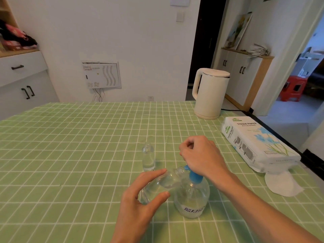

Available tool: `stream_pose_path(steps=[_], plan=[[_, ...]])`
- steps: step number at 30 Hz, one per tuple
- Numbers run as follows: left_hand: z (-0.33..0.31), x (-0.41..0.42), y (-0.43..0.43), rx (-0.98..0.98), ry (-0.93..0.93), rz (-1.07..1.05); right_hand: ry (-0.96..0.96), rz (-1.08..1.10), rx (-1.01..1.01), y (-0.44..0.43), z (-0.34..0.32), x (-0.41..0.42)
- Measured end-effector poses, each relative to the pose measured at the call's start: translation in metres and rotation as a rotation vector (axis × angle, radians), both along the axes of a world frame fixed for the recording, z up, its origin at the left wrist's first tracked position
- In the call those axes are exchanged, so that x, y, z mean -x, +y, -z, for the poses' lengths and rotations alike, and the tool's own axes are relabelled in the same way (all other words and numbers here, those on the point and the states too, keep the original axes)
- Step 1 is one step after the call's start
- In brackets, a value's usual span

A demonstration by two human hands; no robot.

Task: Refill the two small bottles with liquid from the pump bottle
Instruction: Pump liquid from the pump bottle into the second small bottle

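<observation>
Green-checked counter [70,146], pump bottle [192,197] standing near front edge, pump head hiding under right hand [199,155], fingers curling, grasp unclear, left hand [138,204] gripping tilted small bottle [166,180] at spout, second small bottle [148,157] standing upright behind.

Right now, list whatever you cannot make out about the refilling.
- Spout of the pump bottle: covered by the right hand, head view.
- Liquid level in the tilted small bottle the left hand holds: clear on clear, partly behind fingers, head view.
- Level in the upright small bottle: too faint, head view.
- Label on the pump bottle: blurred, head view.
</observation>
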State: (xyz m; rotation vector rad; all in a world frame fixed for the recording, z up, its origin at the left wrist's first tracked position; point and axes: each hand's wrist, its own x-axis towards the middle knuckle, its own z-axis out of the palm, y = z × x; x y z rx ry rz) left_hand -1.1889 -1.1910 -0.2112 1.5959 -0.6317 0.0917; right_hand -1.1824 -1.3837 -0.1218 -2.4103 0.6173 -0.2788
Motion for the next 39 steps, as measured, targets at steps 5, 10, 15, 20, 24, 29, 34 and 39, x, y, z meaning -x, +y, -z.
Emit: stream_pose_path(steps=[5,10,15,20,24,29,34,39], plan=[[-0.002,0.000,-0.001,0.025,0.015,0.006,-0.006,0.012,-0.049,0.000,0.003,0.000],[0.000,-0.001,-0.001,0.006,0.004,0.004,-0.009,0.008,-0.052,0.002,0.008,0.001],[-0.002,0.000,-0.002,0.001,-0.010,-0.012,-0.019,0.015,-0.026,0.003,0.008,0.002],[-0.001,0.000,0.000,-0.015,-0.007,-0.010,0.018,0.000,-0.003,0.002,0.003,0.001],[-0.002,0.000,0.001,-0.009,-0.008,-0.013,0.010,-0.008,0.001,0.001,-0.001,-0.001],[-0.002,0.000,0.000,-0.005,-0.016,-0.007,-0.005,0.013,-0.059,0.000,0.004,0.000],[-0.002,-0.001,0.000,0.020,-0.005,-0.002,0.005,0.013,-0.085,0.000,0.011,0.001],[0.001,0.000,0.001,-0.004,-0.017,-0.014,-0.001,0.022,-0.082,0.001,0.011,0.002]])
